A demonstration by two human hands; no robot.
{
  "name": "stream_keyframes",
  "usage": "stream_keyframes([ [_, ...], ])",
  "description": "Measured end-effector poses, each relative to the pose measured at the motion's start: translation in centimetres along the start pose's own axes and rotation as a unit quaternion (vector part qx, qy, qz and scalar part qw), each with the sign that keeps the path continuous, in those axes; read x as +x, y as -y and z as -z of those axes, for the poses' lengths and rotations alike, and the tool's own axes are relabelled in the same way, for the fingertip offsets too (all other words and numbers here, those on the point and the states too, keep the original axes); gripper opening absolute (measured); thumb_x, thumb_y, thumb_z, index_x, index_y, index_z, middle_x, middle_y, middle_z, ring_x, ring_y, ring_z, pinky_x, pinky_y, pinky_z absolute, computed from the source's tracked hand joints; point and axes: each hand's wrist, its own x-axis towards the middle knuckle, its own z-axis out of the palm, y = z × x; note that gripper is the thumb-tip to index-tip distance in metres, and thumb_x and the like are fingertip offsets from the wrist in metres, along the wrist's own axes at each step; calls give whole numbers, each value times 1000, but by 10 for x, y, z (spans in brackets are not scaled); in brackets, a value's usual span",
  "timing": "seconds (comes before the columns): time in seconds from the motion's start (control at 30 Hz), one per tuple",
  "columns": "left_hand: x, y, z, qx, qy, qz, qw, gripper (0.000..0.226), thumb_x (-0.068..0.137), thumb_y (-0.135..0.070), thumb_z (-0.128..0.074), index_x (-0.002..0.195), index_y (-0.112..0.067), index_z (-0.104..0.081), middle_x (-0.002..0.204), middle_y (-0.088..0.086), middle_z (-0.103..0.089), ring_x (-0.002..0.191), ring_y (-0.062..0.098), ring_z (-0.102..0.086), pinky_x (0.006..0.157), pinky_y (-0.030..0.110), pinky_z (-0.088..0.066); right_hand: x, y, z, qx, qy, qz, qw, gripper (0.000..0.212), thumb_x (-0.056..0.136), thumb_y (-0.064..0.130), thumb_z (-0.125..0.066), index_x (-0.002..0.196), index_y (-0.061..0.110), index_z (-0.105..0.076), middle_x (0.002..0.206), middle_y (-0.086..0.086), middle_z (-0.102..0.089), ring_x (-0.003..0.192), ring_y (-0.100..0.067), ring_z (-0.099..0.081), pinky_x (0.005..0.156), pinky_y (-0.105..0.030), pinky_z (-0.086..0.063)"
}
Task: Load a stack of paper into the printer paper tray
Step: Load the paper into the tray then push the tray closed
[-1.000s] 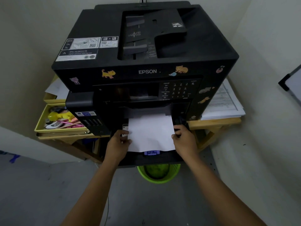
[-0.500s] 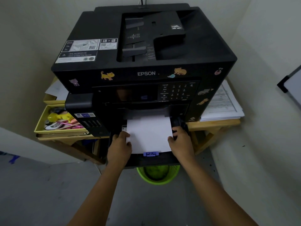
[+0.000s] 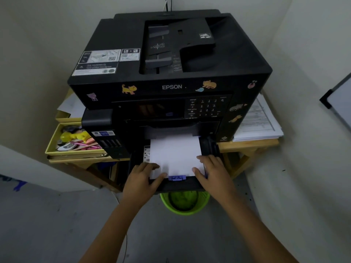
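White paper stack (image 3: 175, 155) lying in the pulled-out paper tray (image 3: 177, 184) of the black Epson printer (image 3: 171, 86), left hand (image 3: 141, 178) and right hand (image 3: 213, 172) spread flat on its near corners, blue guide (image 3: 177, 177) touching its near edge

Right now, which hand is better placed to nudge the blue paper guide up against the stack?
Probably the left hand: its thumb lies on the paper stack right beside the blue paper guide. The right hand rests on the stack's right edge, slightly farther off.
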Motion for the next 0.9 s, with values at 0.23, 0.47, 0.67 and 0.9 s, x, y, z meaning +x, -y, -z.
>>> stream_keyframes([
  [0.23,-33,27,-6,55,-17,-119,991,65,86,-73,-69,122,-20,-76,117,-1,-73,109,26,-64,90,44,-59,-34,-24,3,-71,49,76,993,97,90,96,-41,150,23,-66,147,7,-60,143,-17,-48,120,-41,-49],
  [0.47,-34,28,-13,41,-73,-89,993,57,83,-69,-71,117,-22,-76,119,-4,-71,114,25,-59,93,38,-54,-34,-28,-1,-80,34,84,993,89,94,87,-46,147,20,-69,141,4,-64,139,-18,-51,116,-40,-52],
  [0.67,-28,21,-18,20,-115,-82,990,39,87,-50,-83,110,-18,-79,115,-1,-72,109,27,-63,90,41,-56,-25,-27,-9,-67,-51,115,990,64,96,65,-64,129,12,-78,125,-3,-73,124,-26,-62,103,-46,-60],
  [0.9,2,9,-20,20,-158,-21,987,36,76,-30,-98,104,-18,-77,112,1,-70,108,31,-57,87,42,-51,6,-27,-25,-43,-103,87,990,51,91,51,-83,129,18,-73,128,0,-65,129,-24,-53,105,-43,-57],
])
